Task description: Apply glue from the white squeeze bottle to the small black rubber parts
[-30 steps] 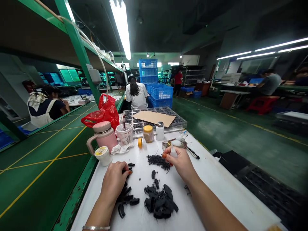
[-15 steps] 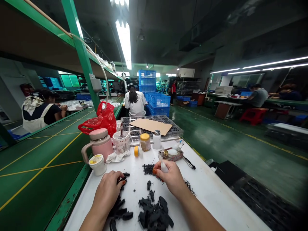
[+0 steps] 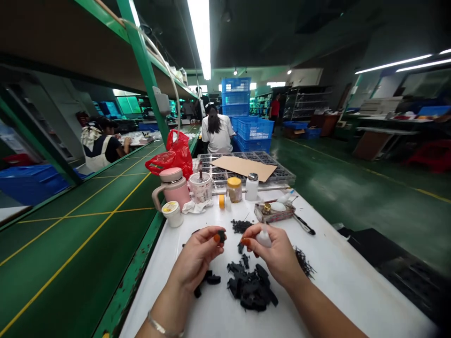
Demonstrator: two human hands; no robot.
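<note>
My left hand (image 3: 197,257) is raised over the white table (image 3: 345,277) and pinches a small black plastic part (image 3: 221,235) between thumb and fingers. Close to its right, my right hand (image 3: 278,253) is closed round a small white squeeze bottle (image 3: 263,237), its tip pointing towards the black part. Below the hands lies a heap of black plastic parts (image 3: 251,287). A few more black parts (image 3: 208,280) lie under the left hand. A pile of tiny black pieces (image 3: 241,226) sits just beyond the hands.
At the table's far end stand a pink mug (image 3: 172,188), a white cup (image 3: 200,187), a yellow-lidded jar (image 3: 234,188), a white bottle (image 3: 251,186), a small tray (image 3: 274,211) and a red bag (image 3: 172,157). Green conveyor (image 3: 88,220) runs left. Other people work beyond.
My left hand has lifted off the table with a black part and come towards the right hand. The right hand with the bottle has drawn nearer. The camera has shifted left.
</note>
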